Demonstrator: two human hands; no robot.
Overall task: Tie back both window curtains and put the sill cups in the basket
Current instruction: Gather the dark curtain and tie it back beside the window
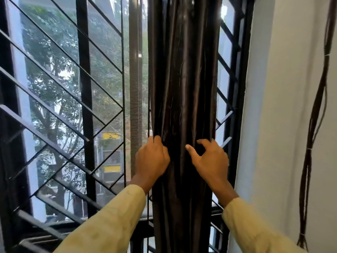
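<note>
Gathering the dark curtain [182, 79] at the window's right side, the person bunches its folds; left hand [151, 159] clenches the left edge, right hand [209, 161] is half spread, fingertips hooked round the right edge; next, I judge, a tie, perhaps the cord [310, 143] on the wall; no cups or basket in view.
</note>
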